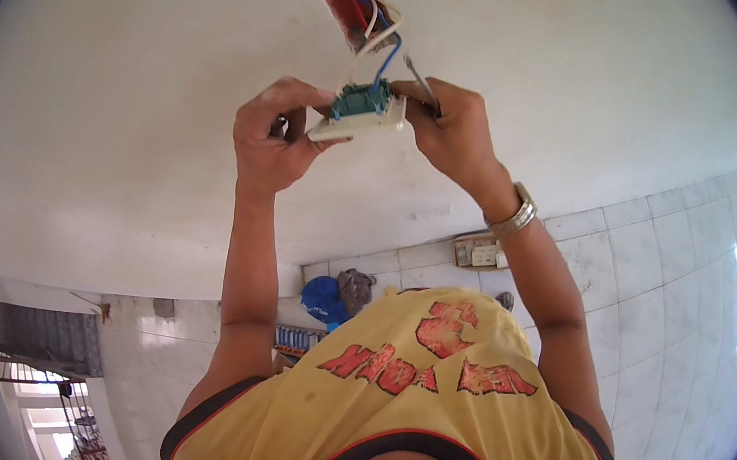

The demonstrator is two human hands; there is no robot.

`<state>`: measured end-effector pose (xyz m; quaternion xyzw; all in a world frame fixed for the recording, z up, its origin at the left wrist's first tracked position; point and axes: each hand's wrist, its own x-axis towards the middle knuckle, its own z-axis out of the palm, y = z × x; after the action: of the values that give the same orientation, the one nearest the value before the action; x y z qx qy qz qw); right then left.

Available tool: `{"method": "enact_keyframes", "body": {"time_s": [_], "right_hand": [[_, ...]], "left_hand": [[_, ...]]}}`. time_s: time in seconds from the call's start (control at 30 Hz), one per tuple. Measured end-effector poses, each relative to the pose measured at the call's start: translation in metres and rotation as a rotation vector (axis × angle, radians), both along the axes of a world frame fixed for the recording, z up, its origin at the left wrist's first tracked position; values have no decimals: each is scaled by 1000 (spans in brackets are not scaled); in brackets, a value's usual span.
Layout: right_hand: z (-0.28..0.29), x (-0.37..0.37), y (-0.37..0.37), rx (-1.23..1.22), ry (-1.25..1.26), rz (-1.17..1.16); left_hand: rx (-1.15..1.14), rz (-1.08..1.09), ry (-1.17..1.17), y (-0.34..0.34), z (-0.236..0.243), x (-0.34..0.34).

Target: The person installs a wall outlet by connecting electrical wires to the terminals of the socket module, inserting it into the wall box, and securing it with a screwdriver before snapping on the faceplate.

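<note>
A white wall switch plate [365, 127] with a green module [361, 102] on its back hangs tilted between my hands. My left hand [274, 136] pinches its left end between thumb and fingers. At the right end, the fingers of my right hand [456, 135] close on the plate. That hand also holds a slim grey metal shaft [419, 80], perhaps a screwdriver; its grip is hidden in the palm. White wires [375, 44] and a blue wire [388, 62] run from the module up to a reddish-brown recessed wall box [347, 14].
Pale wall [155, 93] surrounds the box. Below, on the tiled floor [649, 264], are a cardboard box [477, 252] with white plates, a blue bundle [321, 300] and a grey cloth [355, 289]. A barred window [57, 403] is at lower left.
</note>
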<state>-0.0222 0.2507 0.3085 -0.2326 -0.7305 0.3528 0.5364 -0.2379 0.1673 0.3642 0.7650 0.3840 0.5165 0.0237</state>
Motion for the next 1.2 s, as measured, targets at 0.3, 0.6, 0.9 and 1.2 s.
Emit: {"method": "enact_keyframes", "body": {"time_s": [0.3,0.6,0.9,1.2], "right_hand": [[-40,-21,17,34,66,-66],[-37,-13,33,32,-67,-54],[-32,-4,38,72,7,-37],[-43,-11,45,92,-33,-53]], "left_hand": [[26,-9,59,9,-27,-10],[-203,230,682,23,50,-5],[-414,302,1025,60,89,23],[-356,356,1145,77,68,21]]}}
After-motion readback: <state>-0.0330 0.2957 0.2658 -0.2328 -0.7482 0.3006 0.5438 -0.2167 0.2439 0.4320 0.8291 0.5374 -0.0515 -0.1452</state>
